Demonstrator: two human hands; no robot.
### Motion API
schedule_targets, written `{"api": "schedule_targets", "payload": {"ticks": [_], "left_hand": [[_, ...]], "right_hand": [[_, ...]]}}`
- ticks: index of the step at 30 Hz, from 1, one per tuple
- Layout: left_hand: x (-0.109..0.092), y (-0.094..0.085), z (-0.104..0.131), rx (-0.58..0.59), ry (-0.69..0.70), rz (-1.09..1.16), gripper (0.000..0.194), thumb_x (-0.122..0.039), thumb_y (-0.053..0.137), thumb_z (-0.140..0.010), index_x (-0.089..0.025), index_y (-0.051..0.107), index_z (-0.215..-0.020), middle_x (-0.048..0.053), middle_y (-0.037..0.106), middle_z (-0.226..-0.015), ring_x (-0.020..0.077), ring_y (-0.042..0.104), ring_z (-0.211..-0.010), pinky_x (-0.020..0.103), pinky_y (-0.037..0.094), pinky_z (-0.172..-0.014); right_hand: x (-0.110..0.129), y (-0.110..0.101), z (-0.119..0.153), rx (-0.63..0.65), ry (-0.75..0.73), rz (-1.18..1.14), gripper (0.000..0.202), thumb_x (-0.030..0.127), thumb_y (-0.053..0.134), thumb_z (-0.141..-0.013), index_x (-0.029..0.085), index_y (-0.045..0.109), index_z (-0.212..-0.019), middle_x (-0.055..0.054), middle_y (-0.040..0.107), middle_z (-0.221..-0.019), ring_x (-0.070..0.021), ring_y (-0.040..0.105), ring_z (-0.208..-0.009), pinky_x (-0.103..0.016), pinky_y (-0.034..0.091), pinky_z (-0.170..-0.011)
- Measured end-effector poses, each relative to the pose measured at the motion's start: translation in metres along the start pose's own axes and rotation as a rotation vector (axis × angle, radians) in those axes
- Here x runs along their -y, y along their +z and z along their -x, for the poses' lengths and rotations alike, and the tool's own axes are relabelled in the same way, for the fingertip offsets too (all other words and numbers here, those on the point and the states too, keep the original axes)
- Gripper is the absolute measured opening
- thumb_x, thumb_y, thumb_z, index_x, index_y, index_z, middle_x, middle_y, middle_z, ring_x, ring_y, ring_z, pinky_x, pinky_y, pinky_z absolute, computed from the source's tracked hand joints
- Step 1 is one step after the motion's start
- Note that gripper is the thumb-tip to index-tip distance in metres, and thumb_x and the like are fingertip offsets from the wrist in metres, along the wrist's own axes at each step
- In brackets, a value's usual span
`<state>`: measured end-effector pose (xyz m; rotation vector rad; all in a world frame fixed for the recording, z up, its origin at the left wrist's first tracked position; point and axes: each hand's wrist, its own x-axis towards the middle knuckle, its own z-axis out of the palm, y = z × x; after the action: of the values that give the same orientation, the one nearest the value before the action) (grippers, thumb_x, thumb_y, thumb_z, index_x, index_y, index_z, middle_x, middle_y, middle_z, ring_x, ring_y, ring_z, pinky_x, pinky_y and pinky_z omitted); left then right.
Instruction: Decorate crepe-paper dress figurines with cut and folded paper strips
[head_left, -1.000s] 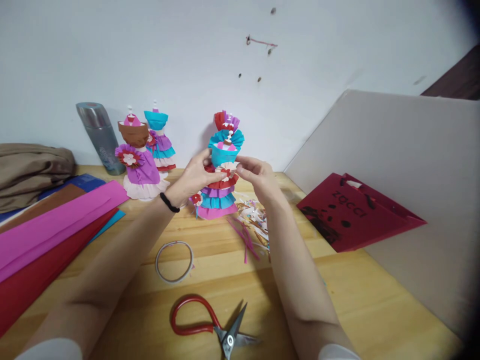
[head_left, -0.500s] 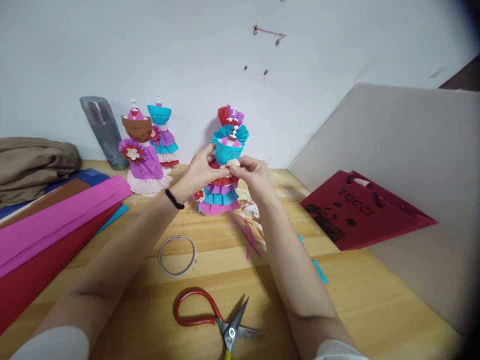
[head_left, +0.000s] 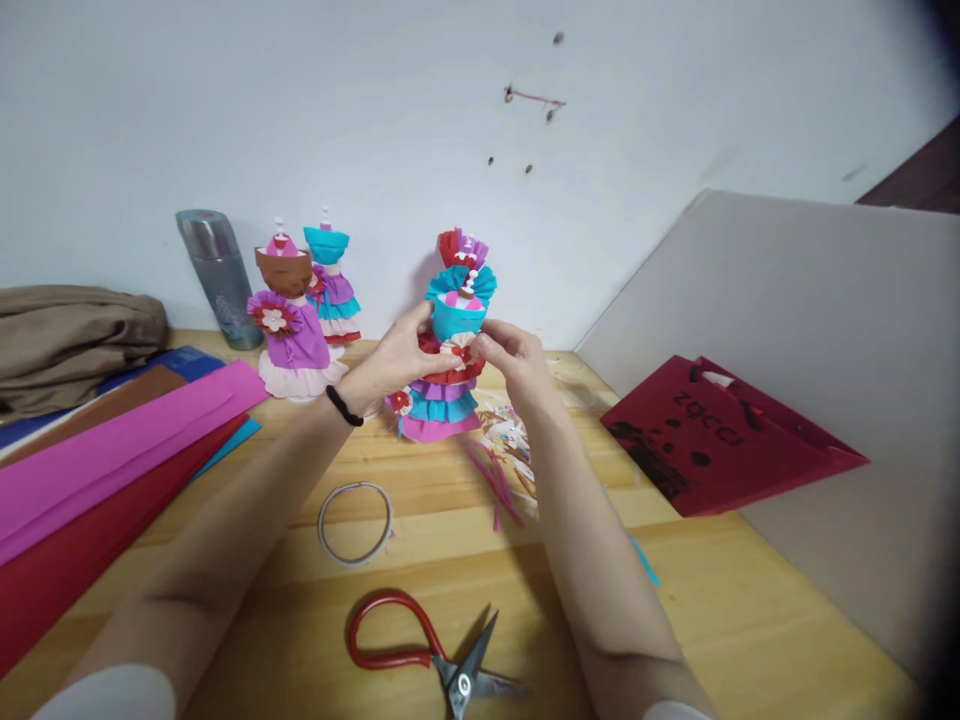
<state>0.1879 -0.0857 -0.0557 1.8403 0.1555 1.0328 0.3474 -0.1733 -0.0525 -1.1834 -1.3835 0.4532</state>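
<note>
A small dress form in a crepe paper dress (head_left: 442, 408) stands near the wall, with a blue bodice (head_left: 457, 319) and ruffled tiers in red, purple, blue and pink. My left hand (head_left: 399, 358) is closed around its waist from the left, thumb lying across the front. At the waist sits a paper flower (head_left: 460, 350), pale with a red centre. From the right, my right hand (head_left: 516, 362) has thumb and forefinger bent at the flower's edge; its other fingers are curled and partly hidden. Another dressed form with a red and purple top (head_left: 463, 246) stands just behind.
Two more dressed forms (head_left: 294, 335) (head_left: 331, 290) and a flask (head_left: 221, 280) stand left. Crepe paper sheets (head_left: 135, 445) and brown cloth (head_left: 75, 345) lie left. A tape roll (head_left: 321, 525), open scissors (head_left: 390, 660) and paper scraps (head_left: 510, 440) lie nearer. A red bag (head_left: 727, 435) leans right.
My right thumb and fingers have shifted off the flower's front to its right edge, so its red centre now shows. My left hand keeps its hold. The whole view has tilted slightly upward.
</note>
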Motion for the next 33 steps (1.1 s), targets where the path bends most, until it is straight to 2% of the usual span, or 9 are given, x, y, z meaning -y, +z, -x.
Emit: {"api": "schedule_targets", "payload": {"ticks": [6,9,11,15,18,21,25,29,33], "left_hand": [[-0.003,-0.013,-0.001,0.097,-0.039,0.032,0.071,-0.028,0.081,-0.071,-0.015,0.052,-0.135,0.015,0.063,-0.133,0.0271,0.062,-0.118,0.04,0.049,-0.1],[-0.01,-0.025,0.0,0.152,-0.105,0.055,0.085,-0.029,0.081,-0.07,-0.018,0.044,-0.146,0.016,0.062,-0.135,0.0284,0.061,-0.121,0.042,0.049,-0.1],[-0.019,-0.034,0.003,0.157,-0.15,0.032,0.085,-0.028,0.081,-0.069,-0.017,0.046,-0.145,0.018,0.061,-0.137,0.029,0.058,-0.125,0.042,0.048,-0.1],[-0.041,-0.051,0.01,0.031,-0.238,-0.188,0.05,-0.027,0.075,-0.073,-0.01,0.067,-0.119,0.018,0.067,-0.125,0.0259,0.062,-0.115,0.037,0.049,-0.094],[-0.06,-0.06,0.012,-0.007,-0.225,-0.431,0.016,-0.023,0.063,-0.081,-0.01,0.072,-0.083,0.008,0.073,-0.085,0.0167,0.064,-0.08,0.029,0.046,-0.074],[-0.079,-0.061,0.014,-0.019,-0.17,-0.629,0.024,-0.018,0.054,-0.083,-0.013,0.064,-0.062,-0.001,0.058,-0.058,0.0112,0.05,-0.059,0.026,0.034,-0.059],[-0.097,-0.045,0.02,-0.019,-0.094,-0.707,0.034,-0.019,0.047,-0.089,-0.015,0.051,-0.055,-0.002,0.053,-0.054,0.0103,0.046,-0.055,0.027,0.03,-0.058],[-0.106,-0.024,0.028,-0.039,-0.106,-0.568,0.052,-0.04,0.042,-0.097,-0.017,0.045,-0.05,-0.001,0.049,-0.048,0.0106,0.044,-0.048,0.027,0.03,-0.053],[-0.11,-0.022,0.038,-0.031,-0.087,-0.328,0.061,-0.057,0.043,-0.094,-0.016,0.052,-0.049,0.001,0.054,-0.048,0.0106,0.05,-0.048,0.025,0.035,-0.052]], "right_hand": [[0.003,0.0,0.001,-0.05,0.017,0.015,0.044,0.05,0.068,-0.076,0.015,0.073,-0.103,-0.004,0.073,-0.08,-0.0221,0.066,-0.084,-0.038,0.049,-0.084],[0.009,0.001,0.003,-0.132,0.05,0.031,0.045,0.05,0.071,-0.073,0.017,0.074,-0.103,-0.008,0.076,-0.095,-0.025,0.068,-0.093,-0.041,0.051,-0.087],[0.017,0.003,0.006,-0.218,0.047,0.051,0.042,0.047,0.072,-0.072,0.017,0.075,-0.102,-0.009,0.077,-0.096,-0.0252,0.068,-0.092,-0.041,0.052,-0.085],[0.039,0.008,0.009,-0.374,-0.088,0.118,0.034,0.04,0.072,-0.074,0.019,0.075,-0.101,-0.009,0.075,-0.096,-0.0236,0.068,-0.089,-0.042,0.052,-0.085],[0.055,0.011,0.007,-0.395,-0.182,0.184,0.029,0.035,0.071,-0.077,0.022,0.074,-0.102,-0.008,0.074,-0.101,-0.0232,0.068,-0.093,-0.044,0.051,-0.088],[0.066,0.013,0.008,-0.374,-0.244,0.214,0.025,0.032,0.07,-0.079,0.022,0.073,-0.102,-0.007,0.073,-0.102,-0.0225,0.067,-0.093,-0.043,0.051,-0.087],[0.073,0.018,0.024,-0.372,-0.281,0.275,0.02,0.03,0.068,-0.083,0.022,0.073,-0.101,-0.007,0.072,-0.1,-0.0214,0.067,-0.091,-0.041,0.052,-0.086],[0.075,0.025,0.051,-0.226,-0.29,0.368,0.017,0.027,0.065,-0.086,0.023,0.073,-0.1,-0.005,0.07,-0.093,-0.0186,0.065,-0.079,-0.036,0.053,-0.076],[0.07,0.038,0.088,0.136,-0.229,0.471,0.017,0.023,0.058,-0.089,0.021,0.071,-0.1,-0.007,0.069,-0.091,-0.0149,0.062,-0.063,-0.03,0.051,-0.062]]}}
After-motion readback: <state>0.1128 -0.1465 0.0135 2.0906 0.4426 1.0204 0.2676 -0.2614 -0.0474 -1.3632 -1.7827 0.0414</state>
